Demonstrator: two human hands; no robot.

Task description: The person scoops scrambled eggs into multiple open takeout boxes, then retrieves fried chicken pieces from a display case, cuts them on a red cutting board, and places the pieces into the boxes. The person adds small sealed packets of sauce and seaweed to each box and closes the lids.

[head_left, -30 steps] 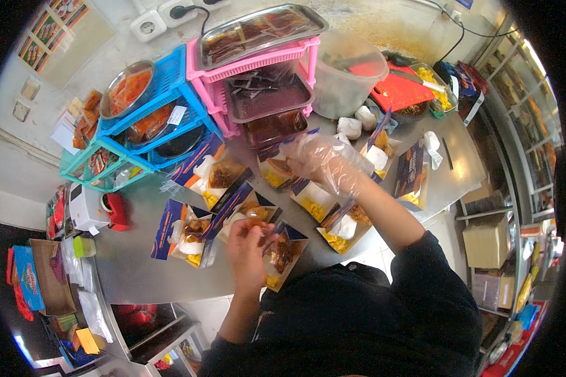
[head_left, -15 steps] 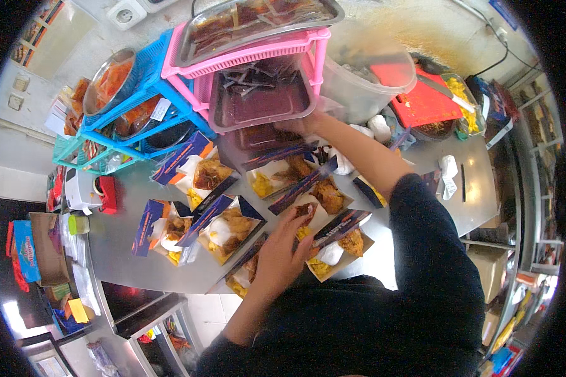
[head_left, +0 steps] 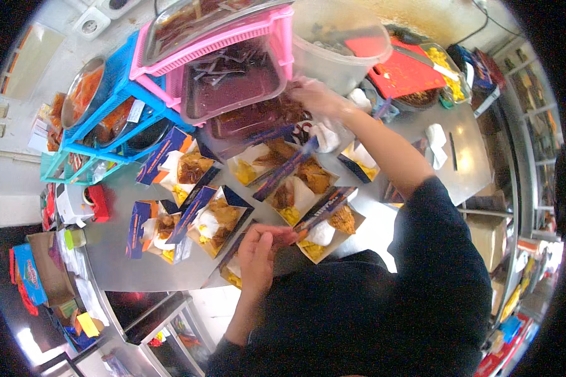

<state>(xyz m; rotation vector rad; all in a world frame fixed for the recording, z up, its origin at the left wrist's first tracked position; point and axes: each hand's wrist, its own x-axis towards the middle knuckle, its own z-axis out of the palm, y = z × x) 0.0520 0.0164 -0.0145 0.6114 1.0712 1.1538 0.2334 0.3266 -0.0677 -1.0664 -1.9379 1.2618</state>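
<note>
My left hand (head_left: 256, 254) is closed on a small reddish-brown sachet (head_left: 284, 235), above the front boxes. My right hand (head_left: 321, 100) reaches to the back, smeared by motion, beside a clear tray of dark brown sachets (head_left: 245, 122). Whether its fingers hold anything cannot be made out. Open cardboard meal boxes with dark blue lids stand between my hands, among them a front box (head_left: 349, 235), a middle box (head_left: 214, 229) and a back-left box (head_left: 185, 173). They hold white rice portions, fried chicken and yellow food. My left hand partly covers another box (head_left: 229, 276).
A pink rack (head_left: 286, 44) with trays of sachets and a blue rack (head_left: 132, 119) line the back of the metal table (head_left: 122, 270). Behind my right arm are a clear plastic tub (head_left: 339, 38), a red cutting board (head_left: 409, 78) with a knife (head_left: 427, 63), and scissors (head_left: 302, 132).
My left hand has drawn back toward me and left, with the sachet now showing in its fingers. My right hand has lifted slightly from the lower sachet tray. The view has shifted.
</note>
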